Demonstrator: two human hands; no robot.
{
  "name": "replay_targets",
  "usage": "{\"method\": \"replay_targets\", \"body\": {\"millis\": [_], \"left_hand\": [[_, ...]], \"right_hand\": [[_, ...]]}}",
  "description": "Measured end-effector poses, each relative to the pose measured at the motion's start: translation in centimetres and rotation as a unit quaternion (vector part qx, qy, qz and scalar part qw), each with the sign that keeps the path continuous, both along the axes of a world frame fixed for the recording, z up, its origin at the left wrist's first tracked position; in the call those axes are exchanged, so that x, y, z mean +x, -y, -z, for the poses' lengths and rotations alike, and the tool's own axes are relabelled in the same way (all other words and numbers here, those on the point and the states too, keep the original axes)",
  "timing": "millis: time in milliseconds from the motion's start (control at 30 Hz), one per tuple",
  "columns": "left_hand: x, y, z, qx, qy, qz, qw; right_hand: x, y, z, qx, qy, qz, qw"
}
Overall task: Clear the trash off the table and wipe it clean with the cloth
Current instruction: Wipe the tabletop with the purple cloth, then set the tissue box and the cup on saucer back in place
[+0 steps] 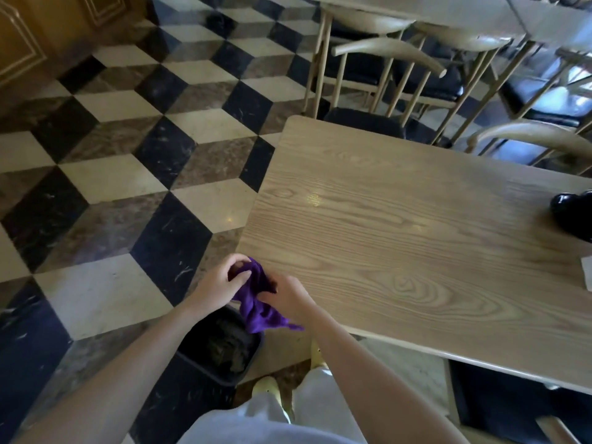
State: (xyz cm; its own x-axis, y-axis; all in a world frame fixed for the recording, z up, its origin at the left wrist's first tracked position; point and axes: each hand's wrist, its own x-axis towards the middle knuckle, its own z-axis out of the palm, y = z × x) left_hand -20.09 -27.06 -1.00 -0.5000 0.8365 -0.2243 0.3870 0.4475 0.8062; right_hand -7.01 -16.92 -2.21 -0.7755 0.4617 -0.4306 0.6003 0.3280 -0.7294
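Observation:
A purple cloth (256, 302) hangs bunched between both hands, just off the near left corner of the wooden table (416, 245). My left hand (221, 283) pinches its upper edge. My right hand (288, 296) grips its middle, and the loose end droops toward a black bin (221, 344) on the floor below. The bin holds dark crumpled trash. A white paper scrap (587, 272) lies at the table's right edge.
A black glossy object (573, 213) sits at the table's far right. Wooden chairs (400, 59) with black cushions stand behind the table, and another table beyond them. The floor is chequered tile. My feet in yellow shoes (269, 389) stand beside the bin.

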Motion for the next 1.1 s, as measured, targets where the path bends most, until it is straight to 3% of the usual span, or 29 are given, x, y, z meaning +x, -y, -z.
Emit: {"method": "replay_targets", "body": {"millis": [133,233,367,467,600,700,833,967,1100], "left_hand": [[-1.5,0.2,-0.9,0.040,-0.005,0.010,0.999],[-3.1,-0.4,-2.0,-0.046,0.084,0.017,0.995],[-4.4,-2.3,-3.6,-0.163,0.166,0.154,0.960],[-5.0,-4.0,-3.9,-0.187,0.140,0.172,0.957],[-5.3,-6.0,-2.9,-0.215,-0.059,0.113,0.968],[-4.6,-7.4,-2.6,-0.234,-0.139,0.123,0.955],[-2.2,-10.6,-3.7,-0.235,-0.157,0.182,0.942],[0.5,-15.0,-5.9,-0.258,-0.137,0.244,0.925],[4.2,-20.2,-8.9,-0.251,-0.124,0.301,0.912]], "right_hand": [[0.4,-1.3,-0.8,-0.108,-0.040,0.107,0.988],[0.6,-1.9,-1.2,-0.158,-0.060,0.188,0.967],[0.7,-2.3,-1.3,-0.163,-0.090,0.264,0.946],[1.2,-2.6,-0.8,-0.152,-0.078,0.296,0.940],[2.2,-3.6,-0.6,-0.049,0.017,0.259,0.965],[2.9,-5.0,-1.3,-0.032,0.057,0.231,0.971],[4.1,-8.3,-3.1,-0.119,0.111,0.179,0.970],[7.8,-12.9,-7.0,-0.078,0.194,0.040,0.977],[13.1,-18.0,-9.9,-0.062,0.227,0.068,0.970]]}}
